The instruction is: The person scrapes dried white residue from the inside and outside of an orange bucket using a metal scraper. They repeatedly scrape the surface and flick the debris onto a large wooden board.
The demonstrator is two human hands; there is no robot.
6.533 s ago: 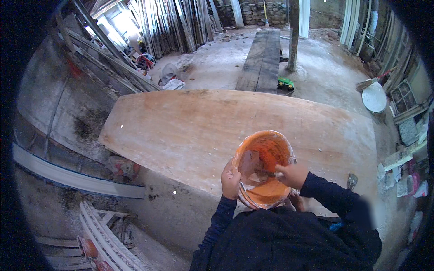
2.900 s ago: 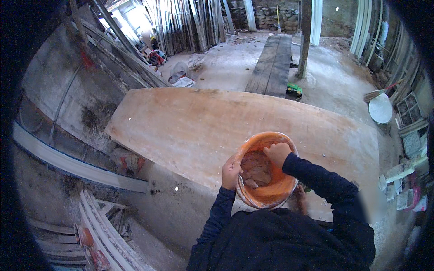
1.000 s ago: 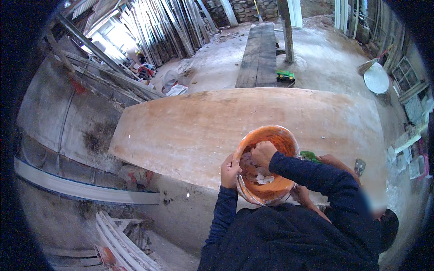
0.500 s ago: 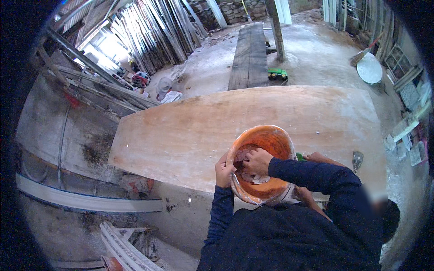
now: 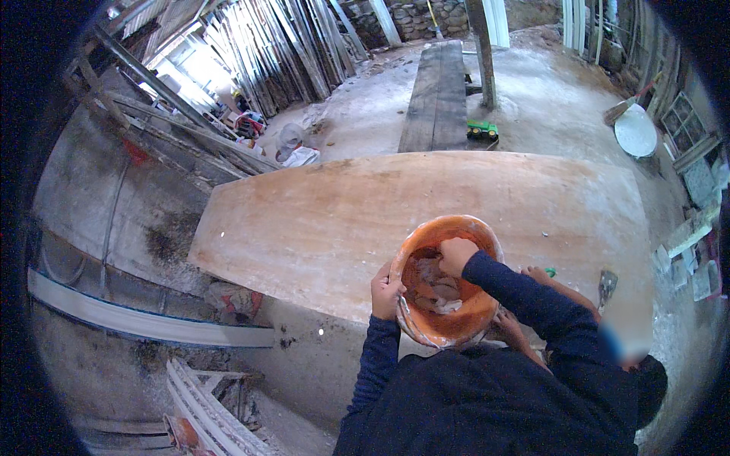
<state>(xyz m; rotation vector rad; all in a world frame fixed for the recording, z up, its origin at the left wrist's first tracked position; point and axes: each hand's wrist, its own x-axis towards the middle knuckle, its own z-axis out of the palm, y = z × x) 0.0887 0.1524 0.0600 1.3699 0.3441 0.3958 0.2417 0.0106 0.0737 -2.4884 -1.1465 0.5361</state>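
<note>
An orange bucket [image 5: 487, 242] with whitish residue on its rim stands tilted at the near edge of a wooden board [image 5: 327, 213]. My left hand [image 5: 387, 292] grips the bucket's left rim. Inside, my right hand [image 5: 457, 256] is closed near the far wall, above pinkish-grey material [image 5: 433, 281] and paler flakes at the bottom. What its fingers hold, if anything, is hidden.
Close by on the right is another person, one hand [image 5: 538, 275] beside a small green thing [image 5: 550, 272], the other [image 5: 511, 328] at the bucket's side. A putty knife [image 5: 607, 286] lies on the board. Beyond are a green toy truck [image 5: 482, 130] and a dark plank [image 5: 437, 95].
My right hand has moved up and right inside the bucket, uncovering more material. My left hand keeps its hold on the rim. The other person's far hand has shifted off the green thing.
</note>
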